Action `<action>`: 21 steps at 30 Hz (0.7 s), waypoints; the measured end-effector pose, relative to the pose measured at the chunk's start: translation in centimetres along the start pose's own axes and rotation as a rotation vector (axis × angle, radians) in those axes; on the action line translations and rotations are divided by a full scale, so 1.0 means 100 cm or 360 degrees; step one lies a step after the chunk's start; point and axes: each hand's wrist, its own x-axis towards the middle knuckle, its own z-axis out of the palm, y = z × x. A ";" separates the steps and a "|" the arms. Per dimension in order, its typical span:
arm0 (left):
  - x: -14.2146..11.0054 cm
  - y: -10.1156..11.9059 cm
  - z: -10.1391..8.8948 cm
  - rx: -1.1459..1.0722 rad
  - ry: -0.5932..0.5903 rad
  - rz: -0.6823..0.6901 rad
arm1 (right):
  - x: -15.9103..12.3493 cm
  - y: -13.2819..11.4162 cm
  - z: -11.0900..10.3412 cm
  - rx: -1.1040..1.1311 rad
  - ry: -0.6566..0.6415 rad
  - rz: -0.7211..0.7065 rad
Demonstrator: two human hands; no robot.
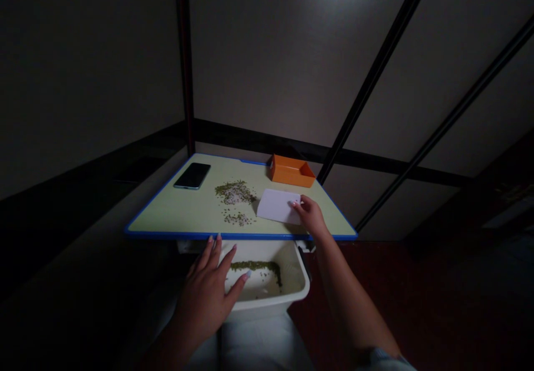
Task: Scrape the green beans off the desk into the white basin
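My right hand [309, 215] pinches the right edge of a white card [277, 205], which is held over the pale green tabletop [167, 209]. Just left of the card lies a loose pile of small green and pale grains [234, 192]. A thinner scatter of grains [237, 218] is nearer the table's front edge. My left hand [211, 282] has its fingers spread at that edge, above the left side of a white plastic tub [298, 290]. Inside the tub, a band of green grains [254, 265] runs along the far wall.
A smartphone [192, 176] with a dark screen lies at the table's left. An orange open box [292, 171] stands at the back right. Behind the table rise panelled walls [267, 65] with dark strips. The tabletop has a blue rim [267, 236].
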 end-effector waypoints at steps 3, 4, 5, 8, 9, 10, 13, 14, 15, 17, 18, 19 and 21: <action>0.000 -0.001 0.001 -0.0004 0.0013 -0.0004 | -0.001 0.001 0.000 0.0002 0.0005 -0.0001; 0.000 -0.001 0.001 0.0000 0.0009 -0.0007 | -0.001 0.001 0.000 0.0001 0.0004 -0.0005; 0.000 -0.001 0.000 0.0005 0.0001 -0.0008 | -0.001 0.000 0.001 0.0002 0.0000 -0.0008; 0.000 0.000 -0.001 0.0016 -0.0022 -0.0009 | 0.000 0.000 0.002 0.0019 -0.0008 -0.0013; 0.000 0.001 -0.002 0.0017 -0.0029 -0.0012 | 0.000 -0.001 0.003 0.0030 -0.0011 -0.0010; 0.000 0.001 -0.003 0.0018 -0.0036 -0.0016 | 0.000 -0.001 0.003 0.0043 -0.0016 -0.0008; 0.000 0.002 -0.004 0.0015 -0.0043 -0.0021 | 0.002 -0.001 0.005 0.0082 -0.0035 -0.0011; 0.000 0.003 -0.004 0.0015 -0.0042 -0.0021 | 0.002 0.000 0.006 0.0095 -0.0036 -0.0015; 0.000 0.003 -0.004 0.0015 -0.0041 -0.0020 | 0.002 0.000 0.006 0.0108 -0.0036 -0.0021; 0.000 0.002 -0.004 0.0013 -0.0049 -0.0023 | 0.002 0.002 0.007 0.0143 -0.0045 -0.0027; 0.000 0.002 -0.003 0.0013 -0.0054 -0.0029 | 0.002 0.002 0.007 0.0160 -0.0054 -0.0026; 0.000 0.002 -0.003 0.0013 -0.0054 -0.0032 | 0.002 0.003 0.007 0.0174 -0.0065 -0.0022; 0.000 0.001 -0.003 0.0014 -0.0042 -0.0025 | 0.001 0.003 0.006 0.0178 -0.0076 -0.0011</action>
